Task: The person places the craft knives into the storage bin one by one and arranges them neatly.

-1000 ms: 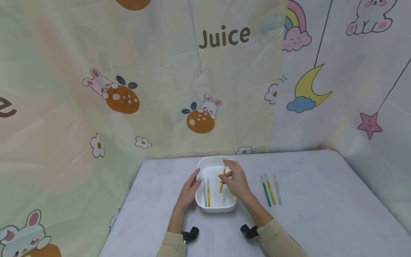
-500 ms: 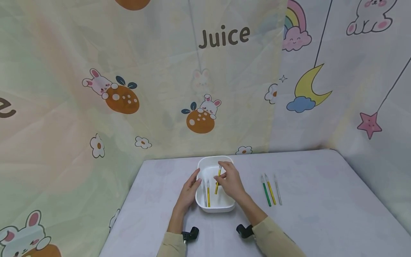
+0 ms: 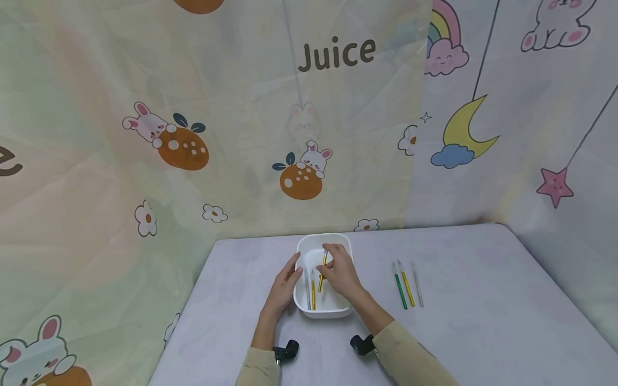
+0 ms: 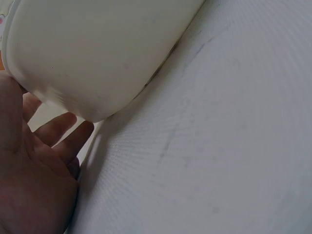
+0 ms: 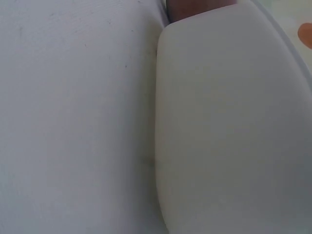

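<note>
In the head view my right hand (image 3: 341, 274) pinches a slim yellow pen (image 3: 322, 274) with a pale upper end, held tilted over the white plastic box (image 3: 333, 313). Two more slim pens lie lengthwise at the box's left side: a yellow pen (image 3: 313, 295) and a silvery pen (image 3: 307, 295). My left hand (image 3: 281, 289) rests against the box's left side, thumb and fingertips at the rim. The left wrist view shows this hand's fingers (image 4: 56, 127) extended against the outer wall. The right wrist view is filled mostly by the box's outer wall (image 5: 229, 122); my right hand is hidden there.
Right of the box, on the pale-covered table (image 3: 483, 321), lie a green pen (image 3: 401, 290), a yellow pen (image 3: 408, 288) and a silvery pen (image 3: 418, 287) side by side. Printed fabric (image 3: 251, 134) hangs behind the table and at both sides.
My right hand has moved left over the box with the yellow pen, bringing it closer to the two pens lying there. The left hand and the box have stayed put.
</note>
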The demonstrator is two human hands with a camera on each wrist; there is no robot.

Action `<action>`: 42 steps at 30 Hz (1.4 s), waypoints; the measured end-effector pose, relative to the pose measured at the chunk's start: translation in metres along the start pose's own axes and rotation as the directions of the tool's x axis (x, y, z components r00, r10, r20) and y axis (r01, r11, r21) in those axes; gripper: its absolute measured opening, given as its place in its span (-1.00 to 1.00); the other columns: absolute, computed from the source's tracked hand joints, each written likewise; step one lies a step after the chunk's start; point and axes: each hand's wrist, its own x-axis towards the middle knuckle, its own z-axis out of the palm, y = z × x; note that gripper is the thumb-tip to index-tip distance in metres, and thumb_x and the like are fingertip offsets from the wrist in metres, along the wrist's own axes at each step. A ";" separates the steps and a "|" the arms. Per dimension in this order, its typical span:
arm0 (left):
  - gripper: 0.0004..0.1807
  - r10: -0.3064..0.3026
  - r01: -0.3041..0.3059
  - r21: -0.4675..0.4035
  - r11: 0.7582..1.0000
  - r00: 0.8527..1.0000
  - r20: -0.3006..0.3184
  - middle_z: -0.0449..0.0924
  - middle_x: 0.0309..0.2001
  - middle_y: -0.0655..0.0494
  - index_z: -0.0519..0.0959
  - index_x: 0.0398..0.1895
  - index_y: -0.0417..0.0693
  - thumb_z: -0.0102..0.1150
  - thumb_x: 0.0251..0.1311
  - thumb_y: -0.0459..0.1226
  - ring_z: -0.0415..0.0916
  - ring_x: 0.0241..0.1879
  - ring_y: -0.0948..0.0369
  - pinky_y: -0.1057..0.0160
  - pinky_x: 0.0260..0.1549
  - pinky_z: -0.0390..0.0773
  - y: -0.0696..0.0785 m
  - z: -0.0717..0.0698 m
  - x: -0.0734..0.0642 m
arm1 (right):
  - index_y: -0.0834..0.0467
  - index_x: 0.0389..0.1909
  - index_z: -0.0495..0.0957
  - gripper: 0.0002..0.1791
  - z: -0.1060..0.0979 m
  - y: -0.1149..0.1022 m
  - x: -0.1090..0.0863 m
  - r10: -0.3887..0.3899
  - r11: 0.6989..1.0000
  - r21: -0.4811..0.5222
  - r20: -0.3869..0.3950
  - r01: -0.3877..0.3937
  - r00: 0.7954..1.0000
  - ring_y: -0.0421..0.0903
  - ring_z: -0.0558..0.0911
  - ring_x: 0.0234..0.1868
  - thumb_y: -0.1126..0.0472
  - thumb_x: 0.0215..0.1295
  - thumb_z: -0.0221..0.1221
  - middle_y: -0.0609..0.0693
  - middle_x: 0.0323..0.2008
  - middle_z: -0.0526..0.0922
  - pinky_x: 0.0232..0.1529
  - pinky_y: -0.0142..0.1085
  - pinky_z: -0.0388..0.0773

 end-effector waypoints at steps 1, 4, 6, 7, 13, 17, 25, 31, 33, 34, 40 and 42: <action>-0.48 0.000 0.000 -0.001 1.000 1.000 0.000 0.13 0.65 0.19 0.31 0.55 0.49 0.00 0.59 -0.05 -0.03 0.67 0.04 -0.18 0.58 0.08 0.000 0.000 0.000 | 0.30 0.43 0.41 -0.27 0.001 0.001 0.001 0.008 1.000 -0.005 0.007 -0.008 1.000 -0.23 0.69 -0.34 0.38 0.24 0.43 0.25 0.34 0.46 -0.43 -0.48 0.67; -0.48 0.002 -0.002 0.003 1.000 1.000 -0.001 0.12 0.65 0.20 0.31 0.55 0.50 0.00 0.59 -0.05 -0.03 0.67 0.04 -0.19 0.58 0.06 -0.001 0.000 0.000 | 0.30 0.42 0.42 -0.27 0.004 0.002 0.002 0.017 1.000 -0.014 0.019 -0.017 1.000 -0.24 0.69 -0.36 0.38 0.23 0.43 0.26 0.34 0.46 -0.44 -0.48 0.67; -0.48 0.001 -0.001 0.001 1.000 1.000 -0.004 0.13 0.64 0.22 0.31 0.54 0.52 0.01 0.59 -0.04 -0.04 0.67 0.06 -0.17 0.59 0.06 0.000 0.000 -0.001 | 0.29 0.43 0.42 -0.27 0.005 0.002 0.002 0.031 0.999 -0.014 0.027 -0.030 0.999 -0.24 0.69 -0.37 0.39 0.23 0.43 0.26 0.34 0.45 -0.45 -0.48 0.67; -0.48 0.004 -0.003 0.004 1.000 1.000 -0.005 0.13 0.64 0.22 0.31 0.54 0.51 0.01 0.59 -0.04 -0.04 0.67 0.05 -0.18 0.59 0.05 -0.001 0.000 0.000 | 0.30 0.43 0.42 -0.27 0.006 0.002 0.002 0.033 0.999 -0.007 0.029 -0.033 0.999 -0.23 0.70 -0.38 0.40 0.22 0.43 0.27 0.34 0.45 -0.45 -0.48 0.67; -0.47 0.012 -0.012 0.005 1.000 1.000 -0.006 0.12 0.64 0.22 0.31 0.55 0.48 0.01 0.59 -0.05 -0.05 0.67 0.03 -0.19 0.58 0.05 0.001 0.000 -0.001 | 0.26 0.44 0.42 -0.26 0.005 0.000 0.001 0.063 0.998 -0.025 0.049 -0.062 0.997 -0.21 0.71 -0.38 0.37 0.23 0.44 0.26 0.37 0.44 -0.46 -0.47 0.67; -0.48 0.009 -0.009 0.004 1.000 1.000 -0.005 0.13 0.64 0.25 0.31 0.55 0.50 0.01 0.59 -0.04 -0.03 0.67 0.07 -0.17 0.59 0.05 0.001 0.000 -0.001 | 0.24 0.43 0.44 -0.26 0.005 0.001 0.000 0.074 0.995 -0.078 0.063 -0.069 0.995 -0.21 0.70 -0.36 0.34 0.22 0.45 0.26 0.38 0.45 -0.45 -0.46 0.67; -0.48 0.013 -0.013 0.011 1.000 1.000 -0.004 0.13 0.64 0.26 0.31 0.55 0.50 0.00 0.59 -0.04 -0.02 0.67 0.08 -0.16 0.59 0.06 0.000 0.000 -0.001 | 0.27 0.45 0.42 -0.23 0.006 0.002 -0.001 0.074 0.995 -0.076 0.121 -0.065 0.990 -0.16 0.70 -0.32 0.43 0.19 0.42 0.30 0.41 0.42 -0.46 -0.47 0.67; -0.47 0.022 -0.022 0.000 1.000 1.000 0.004 0.11 0.65 0.24 0.30 0.56 0.49 0.00 0.59 -0.03 -0.04 0.67 0.06 -0.16 0.59 0.05 0.000 -0.001 -0.001 | 0.26 0.46 0.41 -0.24 0.007 0.002 -0.001 0.101 0.992 -0.086 0.158 -0.088 0.982 -0.16 0.67 -0.30 0.44 0.21 0.41 0.29 0.42 0.40 -0.43 -0.47 0.67; -0.47 0.021 -0.021 0.002 1.000 1.000 0.003 0.12 0.65 0.24 0.30 0.56 0.49 0.00 0.59 -0.03 -0.03 0.67 0.06 -0.17 0.59 0.05 0.000 -0.002 -0.001 | 0.26 0.45 0.42 -0.24 0.007 0.001 -0.001 0.105 0.992 -0.090 0.167 -0.091 0.980 -0.15 0.68 -0.28 0.44 0.21 0.42 0.28 0.42 0.41 -0.41 -0.47 0.68; -0.47 0.021 -0.021 0.002 1.000 1.000 0.002 0.12 0.64 0.24 0.30 0.56 0.49 0.00 0.59 -0.03 -0.02 0.67 0.06 -0.17 0.59 0.05 0.000 -0.002 -0.001 | 0.27 0.45 0.42 -0.24 0.007 0.001 -0.001 0.103 0.992 -0.088 0.174 -0.089 0.979 -0.15 0.69 -0.28 0.44 0.21 0.42 0.28 0.41 0.41 -0.40 -0.46 0.69; -0.47 0.030 -0.030 0.007 1.000 1.000 0.005 0.10 0.65 0.22 0.29 0.57 0.45 -0.01 0.59 -0.03 -0.05 0.67 0.04 -0.17 0.59 0.05 -0.001 -0.002 -0.001 | 0.35 0.41 0.43 -0.25 0.007 0.002 -0.001 0.113 0.987 -0.136 0.213 -0.085 0.971 -0.18 0.66 -0.36 0.41 0.18 0.45 0.33 0.34 0.43 -0.41 -0.43 0.68; -0.46 0.027 -0.027 0.007 1.000 1.000 0.004 0.10 0.65 0.23 0.29 0.57 0.44 -0.01 0.60 -0.04 -0.05 0.67 0.04 -0.16 0.59 0.04 0.000 -0.001 -0.001 | 0.34 0.41 0.44 -0.25 0.007 0.002 -0.001 0.129 0.982 -0.163 0.222 -0.094 0.966 -0.20 0.63 -0.38 0.39 0.18 0.46 0.33 0.34 0.44 -0.40 -0.42 0.67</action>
